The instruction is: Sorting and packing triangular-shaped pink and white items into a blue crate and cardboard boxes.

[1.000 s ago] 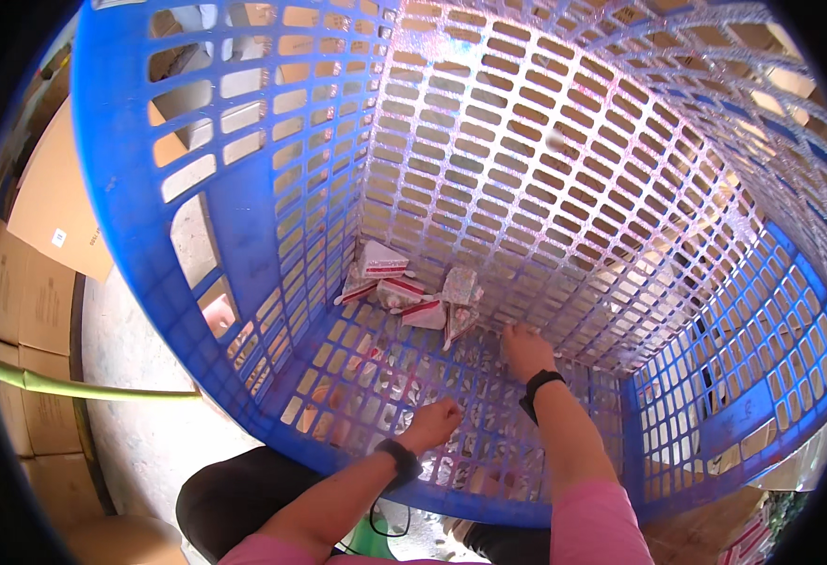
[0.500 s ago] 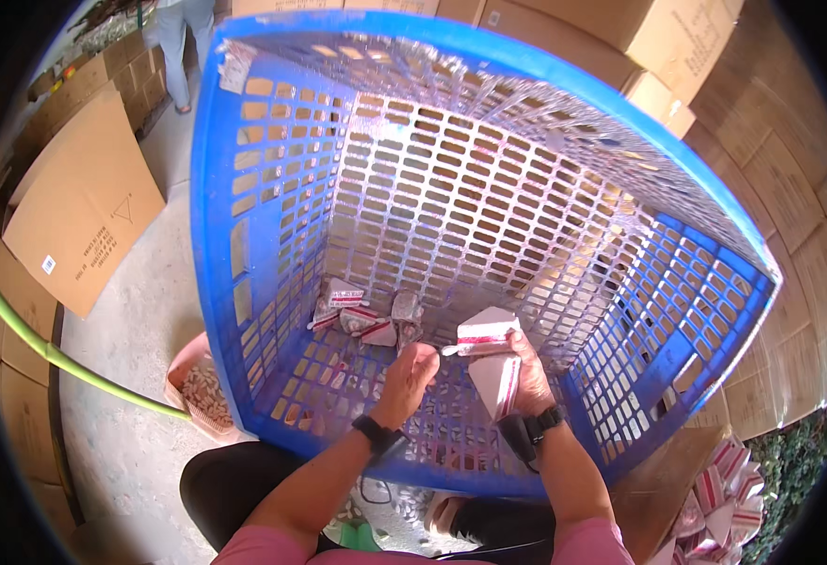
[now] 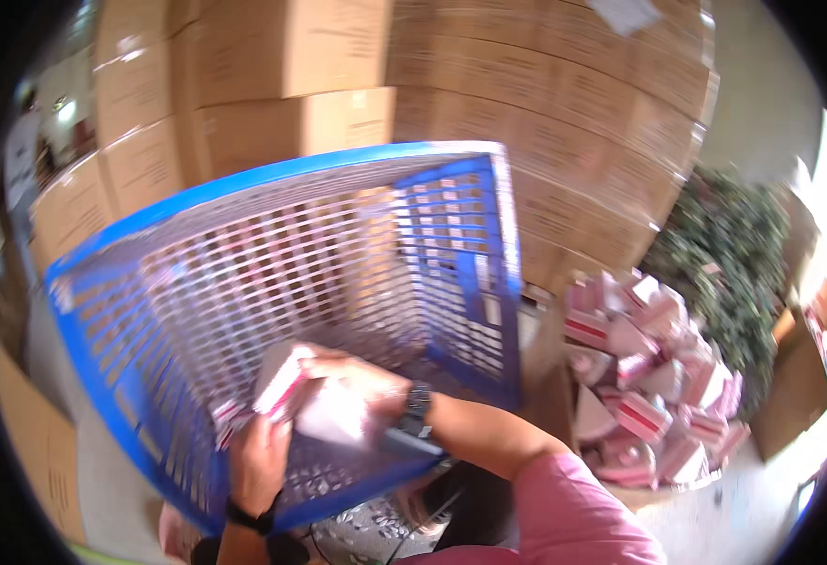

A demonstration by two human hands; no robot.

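Over the blue crate (image 3: 281, 169), my right hand (image 3: 361, 379) is closed on a cake-slice-shaped piece (image 3: 283, 379), white-pink with a red band along its side. A second pale wedge (image 3: 336, 414) shows under the same hand, washed out by glare and blur. My left hand (image 3: 261, 461) is at the near end of the banded slice, its fingers drawn together against it. Whatever those fingers pinch is hidden. Just left of it, a few small red-and-white pieces (image 3: 225, 414) lie inside the crate, partly covered by the hand.
To the right of the crate, a large heap of similar pink-and-white slices (image 3: 644, 405) fills an open carton. Taped cardboard boxes (image 3: 545, 104) are stacked high behind. Dark green foliage (image 3: 714, 254) stands beyond the heap. A person (image 3: 23, 169) is at the far left.
The view has swung to the right, bringing the heap of slices fully into sight. My hands have come closer together, and the left now meets the slice held in the right.
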